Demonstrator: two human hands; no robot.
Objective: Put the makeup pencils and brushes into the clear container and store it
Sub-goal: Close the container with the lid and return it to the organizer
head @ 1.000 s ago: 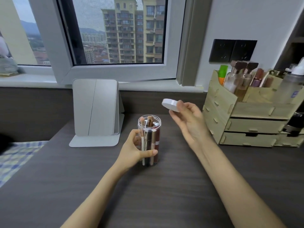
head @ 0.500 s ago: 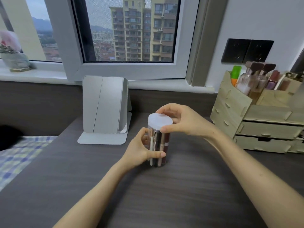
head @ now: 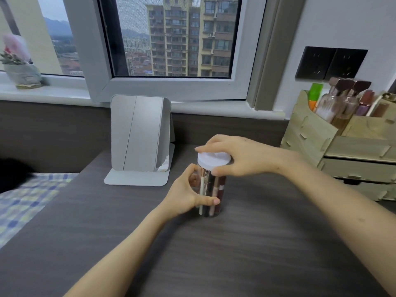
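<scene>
While the left hand point(head: 184, 195) wraps the clear container point(head: 211, 189) at centre frame, steadying it upright on the dark surface point(head: 235, 254), the right hand point(head: 237, 156) keeps a narrow grip on the white lid point(head: 213, 160) atop it. Pencils and brushes point(head: 209, 187) stand inside. Capping looks underway; next, seating the lid fully, then storing, perhaps by the wooden organizer point(head: 342, 151) at right.
</scene>
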